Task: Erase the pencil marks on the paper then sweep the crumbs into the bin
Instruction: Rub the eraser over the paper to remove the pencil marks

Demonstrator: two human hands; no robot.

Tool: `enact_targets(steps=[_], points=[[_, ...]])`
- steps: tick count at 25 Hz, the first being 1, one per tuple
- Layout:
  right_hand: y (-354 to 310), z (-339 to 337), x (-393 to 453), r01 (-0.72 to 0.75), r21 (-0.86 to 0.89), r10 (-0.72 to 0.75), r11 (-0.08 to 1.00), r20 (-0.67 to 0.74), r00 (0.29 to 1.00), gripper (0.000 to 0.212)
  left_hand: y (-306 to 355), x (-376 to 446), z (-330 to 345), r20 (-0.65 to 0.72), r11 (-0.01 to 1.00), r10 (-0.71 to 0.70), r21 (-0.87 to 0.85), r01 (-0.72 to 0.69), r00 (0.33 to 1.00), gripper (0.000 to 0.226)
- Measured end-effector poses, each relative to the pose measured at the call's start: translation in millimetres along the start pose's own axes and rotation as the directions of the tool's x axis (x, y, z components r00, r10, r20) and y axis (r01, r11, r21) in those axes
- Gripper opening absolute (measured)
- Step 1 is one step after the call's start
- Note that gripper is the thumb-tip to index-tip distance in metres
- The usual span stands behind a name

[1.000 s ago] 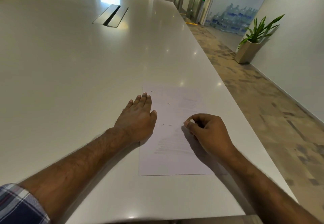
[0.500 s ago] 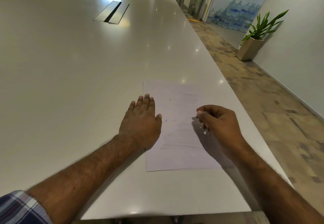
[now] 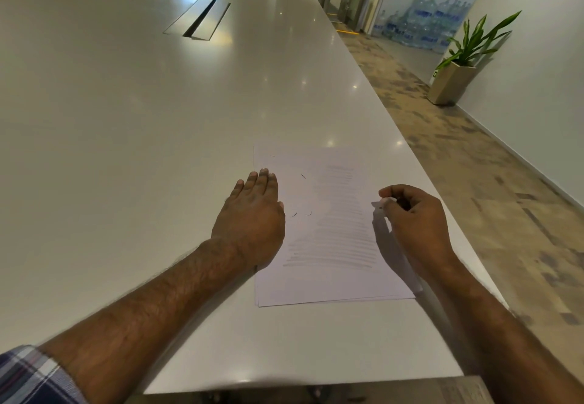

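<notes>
A white sheet of paper point(image 3: 331, 280) lies near the table's right edge, covered with faint grey pencil lines point(image 3: 338, 239). A few dark eraser crumbs point(image 3: 300, 214) lie on its upper left part. My left hand point(image 3: 252, 217) rests flat on the paper's left edge, fingers together. My right hand point(image 3: 414, 223) hovers at the paper's right edge, fingers pinched on a small white eraser point(image 3: 384, 202) that is mostly hidden. No bin is in view.
The long white table point(image 3: 126, 150) stretches away, with a cable hatch point(image 3: 197, 21) set in its middle. Its right edge point(image 3: 442, 201) runs close beside my right hand. On the floor to the right stand a potted plant point(image 3: 458, 68) and stacked water bottles point(image 3: 420, 21).
My right hand with the eraser has moved right, from the middle of the paper to its right edge. My left hand stays pressed on the left edge.
</notes>
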State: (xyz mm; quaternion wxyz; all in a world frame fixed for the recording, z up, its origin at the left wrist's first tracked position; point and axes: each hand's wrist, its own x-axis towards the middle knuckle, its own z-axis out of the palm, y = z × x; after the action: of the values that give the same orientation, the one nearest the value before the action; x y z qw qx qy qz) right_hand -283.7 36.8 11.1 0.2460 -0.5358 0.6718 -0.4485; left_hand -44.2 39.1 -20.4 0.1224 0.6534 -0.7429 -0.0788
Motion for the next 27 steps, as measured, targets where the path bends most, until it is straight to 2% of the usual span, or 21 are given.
enact_targets(steps=[4, 7, 10, 12, 15, 17, 19, 21, 23, 24, 25, 27], points=[[-3, -2, 1, 0.011, -0.023, -0.012, 1.000, -0.011, 1.000, 0.015, 1, 2, 1, -0.009, 1.000, -0.002, 0.008, 0.002, 1.000, 0.057], [-10, -1, -4, 0.058, -0.087, -0.060, 0.995, -0.016, 0.998, 0.016, -1, -3, -3, -0.033, 0.999, -0.010, -0.049, 0.008, 0.999, 0.056], [-25, 12, -22, 0.109, -0.065, -0.099, 0.992, 0.132, 0.986, 0.013, -3, -13, -7, -0.052, 0.998, 0.005, -0.060, -0.008, 0.999, 0.058], [-36, 27, -41, 0.175, -0.060, -0.154, 0.983, 0.254, 0.955, 0.011, -3, -20, -6, -0.018, 1.000, 0.021, -0.016, -0.021, 1.000, 0.060], [-47, 51, -70, 0.352, -0.139, -0.272, 0.926, 0.401, 0.874, 0.014, -3, -23, -4, 0.020, 0.997, 0.039, 0.064, -0.040, 0.999, 0.061], [-49, 64, -89, 0.498, -0.212, -0.363, 0.841, 0.463, 0.809, 0.021, -3, -23, -4, 0.026, 0.994, 0.050, 0.092, -0.052, 0.998, 0.060], [-48, 68, -97, 0.565, -0.247, -0.406, 0.787, 0.483, 0.776, 0.023, -3, -23, -3, 0.029, 0.993, 0.055, 0.101, -0.057, 0.998, 0.060], [-41, 67, -83, 0.546, -0.328, -0.376, 0.771, 0.458, 0.806, 0.021, -3, -22, -1, 0.026, 0.992, 0.057, 0.113, -0.059, 0.998, 0.059], [-37, 62, -56, 0.445, -0.424, -0.325, 0.789, 0.327, 0.887, 0.021, -3, -21, 0, 0.029, 0.993, 0.052, 0.108, -0.055, 0.998, 0.059], [-38, 61, -48, 0.411, -0.425, -0.308, 0.806, 0.292, 0.905, 0.021, -2, -21, 0, 0.030, 0.993, 0.047, 0.108, -0.050, 0.998, 0.058], [-42, 63, -49, 0.411, -0.404, -0.305, 0.817, 0.302, 0.903, 0.022, -3, -21, 0, 0.030, 0.993, 0.045, 0.112, -0.048, 0.999, 0.058], [-51, 70, -74, 0.478, -0.346, -0.323, 0.807, 0.419, 0.849, 0.024, -3, -22, 0, 0.030, 0.990, 0.052, 0.128, -0.056, 0.998, 0.058]])
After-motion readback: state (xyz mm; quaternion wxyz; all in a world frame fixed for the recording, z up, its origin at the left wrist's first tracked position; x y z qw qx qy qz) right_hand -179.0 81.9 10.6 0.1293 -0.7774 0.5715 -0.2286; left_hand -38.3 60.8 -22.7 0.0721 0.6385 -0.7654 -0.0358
